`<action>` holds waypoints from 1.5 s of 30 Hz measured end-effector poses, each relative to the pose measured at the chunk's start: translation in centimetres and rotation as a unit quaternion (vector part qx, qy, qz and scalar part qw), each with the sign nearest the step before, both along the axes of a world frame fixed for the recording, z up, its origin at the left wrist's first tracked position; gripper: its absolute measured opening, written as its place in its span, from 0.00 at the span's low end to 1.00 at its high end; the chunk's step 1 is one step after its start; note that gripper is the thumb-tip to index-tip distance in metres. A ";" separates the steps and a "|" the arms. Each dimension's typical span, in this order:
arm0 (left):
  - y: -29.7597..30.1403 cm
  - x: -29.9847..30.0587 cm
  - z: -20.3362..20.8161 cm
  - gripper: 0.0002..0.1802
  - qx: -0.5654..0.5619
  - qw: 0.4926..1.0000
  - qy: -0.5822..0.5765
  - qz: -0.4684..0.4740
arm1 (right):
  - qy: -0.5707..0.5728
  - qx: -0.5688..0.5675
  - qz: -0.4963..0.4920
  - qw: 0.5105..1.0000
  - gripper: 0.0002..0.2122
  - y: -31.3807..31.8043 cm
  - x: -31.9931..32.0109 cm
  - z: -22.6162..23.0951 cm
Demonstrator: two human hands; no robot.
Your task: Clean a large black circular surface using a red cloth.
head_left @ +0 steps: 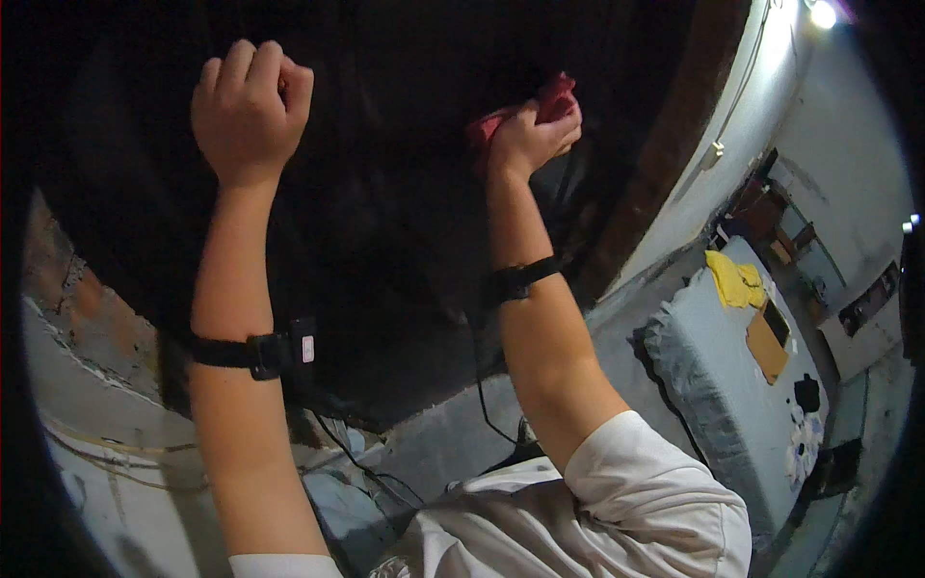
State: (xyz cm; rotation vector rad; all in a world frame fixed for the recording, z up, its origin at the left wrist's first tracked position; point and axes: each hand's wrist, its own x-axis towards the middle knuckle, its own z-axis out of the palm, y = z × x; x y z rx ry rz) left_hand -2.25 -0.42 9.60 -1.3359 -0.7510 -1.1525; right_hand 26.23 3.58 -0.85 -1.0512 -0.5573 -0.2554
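Observation:
My right hand [535, 140] is closed around a crumpled red cloth [557, 96], raised in front of a large, dark, faintly glossy surface [385, 250]. Part of the cloth sticks out past the fingers on both sides. I cannot tell whether it touches the dark surface. To the left, my left hand [249, 116] is held up in front of the same surface with its fingers curled into a fist. Whatever it may grip is hidden inside the fingers. Each forearm wears a black strap, and the left strap [260, 353] carries a small black device.
On the right stands a bed [708, 356] with a pale blue-grey cover. A yellow cloth [734, 281] and a brown flat item [768, 345] lie on it. Cables [371, 472] hang below the dark surface. Worn brick [82, 289] shows at the left, and a lamp [822, 13] shines at upper right.

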 end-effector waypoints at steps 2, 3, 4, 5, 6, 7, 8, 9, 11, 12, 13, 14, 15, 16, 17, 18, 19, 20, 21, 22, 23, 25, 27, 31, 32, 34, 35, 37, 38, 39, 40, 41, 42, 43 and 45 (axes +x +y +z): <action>0.3 -0.2 0.1 0.11 -0.007 1.000 0.008 0.001 | 0.062 -0.009 0.013 0.998 0.28 0.0 -0.9 -4.2; 0.5 -0.3 0.1 0.11 0.006 1.000 0.014 0.004 | 0.081 -0.034 0.017 0.996 0.28 -0.5 -1.8 -6.0; 0.6 -0.5 0.1 0.11 0.021 1.000 0.019 0.007 | 0.101 -0.057 0.020 0.993 0.28 -0.9 -2.8 -7.6; 0.7 0.0 0.3 0.11 0.019 1.000 0.016 -0.003 | 0.108 -0.063 0.006 0.992 0.28 -0.6 -2.5 -9.6; 0.7 0.0 0.3 0.11 0.017 1.000 0.024 -0.003 | 0.133 -0.086 0.023 0.987 0.28 -1.2 -3.3 -11.2; 0.7 0.1 0.4 0.11 0.018 0.999 0.032 -0.003 | 0.150 -0.098 0.023 0.983 0.28 -1.6 -4.2 -12.6; 0.8 0.0 0.6 0.11 0.016 0.999 0.031 -0.006 | 0.168 -0.109 0.025 0.979 0.28 -1.7 -5.2 -14.0; 0.9 -0.3 0.8 0.12 0.030 0.999 0.033 -0.005 | 0.183 -0.135 0.034 0.973 0.28 -2.1 -6.4 -15.2; 0.8 -0.3 1.1 0.12 0.045 0.998 0.034 -0.011 | 0.198 -0.184 0.026 0.963 0.29 -2.4 -7.8 -17.9; 0.8 0.0 1.0 0.11 0.045 0.998 0.030 -0.012 | 0.197 -0.181 0.019 0.963 0.29 -2.7 -7.4 -19.4; 0.9 0.3 1.3 0.11 0.050 0.998 0.026 -0.011 | 0.178 -0.223 0.008 0.958 0.29 -2.8 -7.0 -20.4; 0.6 0.0 1.4 0.11 0.063 0.998 0.029 -0.005 | 0.160 -0.260 0.009 0.952 0.29 -2.7 -7.8 -20.6; 0.5 -0.2 0.7 0.10 0.039 0.999 0.027 -0.004 | 0.168 -0.251 0.066 0.951 0.28 -3.4 -7.6 -20.4; 0.1 -0.8 0.2 0.10 0.020 0.999 0.027 0.002 | 0.174 -0.239 0.128 0.947 0.28 -4.2 -7.3 -20.0; -0.2 -0.6 0.1 0.09 0.001 1.000 0.014 0.006 | 0.194 -0.239 0.153 0.939 0.27 -4.5 -6.1 -19.4; -0.2 0.0 -0.3 0.08 -0.020 1.000 -0.002 0.005 | 0.213 -0.242 0.173 0.931 0.27 -4.5 -4.2 -19.0; -0.4 0.3 -0.1 0.09 0.004 1.000 0.005 0.002 | 0.171 -0.207 0.166 0.949 0.26 -4.5 -2.7 -17.9; -0.7 0.4 0.2 0.10 0.027 1.000 0.012 0.004 | 0.129 -0.173 0.161 0.963 0.25 -4.4 -1.3 -16.6; -0.6 0.9 0.0 0.10 0.044 0.999 0.011 0.001 | 0.056 -0.136 0.145 0.979 0.25 -4.1 0.8 -14.9; -0.3 1.4 -0.3 0.09 0.019 1.000 0.003 -0.008 | -0.014 -0.096 0.133 0.986 0.25 -3.5 3.4 -12.9; -0.1 1.2 -0.6 0.08 -0.008 1.000 -0.003 -0.009 | -0.031 -0.060 0.146 0.987 0.25 -3.7 4.3 -9.5; -0.9 0.7 -0.2 0.08 -0.001 1.000 -0.003 0.000 | -0.129 0.000 0.125 0.984 0.25 -3.5 6.7 -2.9; -1.0 0.1 -0.1 0.10 -0.007 1.000 -0.002 0.001 | -0.217 0.033 0.072 0.973 0.28 -3.2 8.9 3.7; -0.5 -0.5 -0.4 0.10 -0.008 1.000 -0.007 0.020 | -0.375 0.101 0.027 0.921 0.31 -1.2 12.4 16.4; -0.4 -0.3 -0.5 0.10 -0.002 1.000 -0.008 0.021 | -0.376 0.107 0.025 0.920 0.31 -1.2 13.2 19.0; -0.5 -0.4 -0.4 0.08 0.012 1.000 -0.006 0.016 | -0.511 0.085 -0.044 0.855 0.32 -1.2 13.7 24.7; -0.4 0.0 -0.6 0.06 -0.004 1.000 -0.011 0.017 | -0.509 0.090 -0.046 0.855 0.32 -1.4 14.1 27.2; -0.3 -0.3 -0.7 0.06 -0.005 1.000 -0.009 0.029 | -0.583 0.142 -0.061 0.798 0.33 -1.4 14.0 31.5; -0.1 -0.6 -0.7 0.07 -0.010 0.999 -0.010 0.034 | -0.581 0.149 -0.058 0.798 0.33 -1.1 13.6 33.3; 0.5 -0.7 -1.1 0.07 -0.009 0.999 -0.010 0.036 | -0.568 0.179 -0.071 0.800 0.32 -0.3 13.0 34.5; 1.2 -0.8 -1.4 0.07 -0.022 1.000 -0.004 0.019 | -0.554 0.207 -0.084 0.802 0.31 0.3 12.3 35.3; 1.0 -1.2 -1.5 0.07 -0.033 0.999 0.005 0.010 | -0.550 0.213 -0.079 0.804 0.31 0.3 11.2 35.7; 0.4 -1.6 -1.5 0.07 -0.030 0.999 0.008 0.019 | -0.556 0.201 -0.054 0.805 0.29 0.0 9.8 36.1; -0.1 -2.0 -1.7 0.06 -0.053 0.998 -0.008 0.032 | -0.561 0.187 -0.030 0.806 0.26 0.0 8.2 36.4; 0.4 -1.5 -1.8 0.06 -0.075 0.997 -0.019 0.032 | -0.481 0.232 -0.130 0.835 0.27 0.6 4.8 36.9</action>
